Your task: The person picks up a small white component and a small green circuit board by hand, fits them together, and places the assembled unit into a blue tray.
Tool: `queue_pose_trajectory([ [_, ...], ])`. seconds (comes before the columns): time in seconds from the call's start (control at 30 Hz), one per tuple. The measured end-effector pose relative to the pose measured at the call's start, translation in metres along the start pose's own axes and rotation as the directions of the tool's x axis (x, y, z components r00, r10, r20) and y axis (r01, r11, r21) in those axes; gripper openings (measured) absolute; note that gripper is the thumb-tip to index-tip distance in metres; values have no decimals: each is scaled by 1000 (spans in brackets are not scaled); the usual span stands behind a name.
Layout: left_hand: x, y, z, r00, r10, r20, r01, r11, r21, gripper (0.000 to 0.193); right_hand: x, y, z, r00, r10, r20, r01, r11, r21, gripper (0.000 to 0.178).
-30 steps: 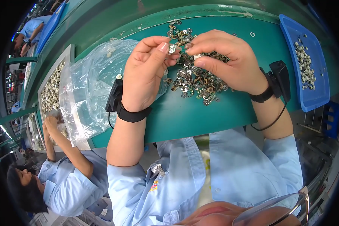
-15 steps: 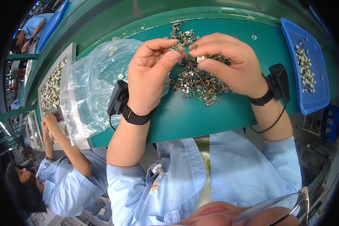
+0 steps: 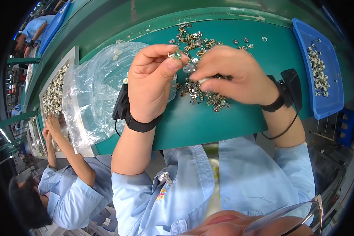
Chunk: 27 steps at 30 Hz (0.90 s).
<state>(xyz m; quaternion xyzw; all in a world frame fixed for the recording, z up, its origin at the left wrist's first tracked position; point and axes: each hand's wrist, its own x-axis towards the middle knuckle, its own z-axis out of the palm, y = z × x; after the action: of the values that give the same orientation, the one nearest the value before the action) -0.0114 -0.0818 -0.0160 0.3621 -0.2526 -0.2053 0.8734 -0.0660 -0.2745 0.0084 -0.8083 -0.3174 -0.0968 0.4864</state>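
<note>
Two hands are working over a green table point(image 3: 224, 126) here. Going from the left: a co-worker point(image 3: 67, 185) in a blue shirt is leaning at a grey tray point(image 3: 72, 53) of small metal bits, then a clear plastic bag point(image 3: 94, 94) is lying partly on that tray. The left hand point(image 3: 151, 84) is pinching a tiny metal part point(image 3: 174, 55) between thumb and forefinger, raised above the table. Just beside it the right hand point(image 3: 232, 76) is reaching down into the pile of metal parts point(image 3: 200, 92), fingertips closed on a small pale piece – can't tell exactly what. Far right, a blue tray point(image 3: 303, 35) is holding more parts.
</note>
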Motion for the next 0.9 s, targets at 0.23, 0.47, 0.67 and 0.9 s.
queue_pose_trajectory([
  [0.23,-1,0,9,996,-73,-51,81,983,165,16,-1,-2,-3,969,116,-216,-94,990,109,22],
  [0.47,-3,-7,7,999,-46,1,45,979,200,18,-2,1,5,971,68,-227,-33,987,157,21],
  [0.67,-4,-9,7,995,-11,95,-16,962,272,18,-5,9,10,971,69,-228,6,950,311,22],
  [0.9,-7,-9,9,996,69,62,-86,932,351,16,-4,4,13,955,-115,-272,126,992,21,27],
])
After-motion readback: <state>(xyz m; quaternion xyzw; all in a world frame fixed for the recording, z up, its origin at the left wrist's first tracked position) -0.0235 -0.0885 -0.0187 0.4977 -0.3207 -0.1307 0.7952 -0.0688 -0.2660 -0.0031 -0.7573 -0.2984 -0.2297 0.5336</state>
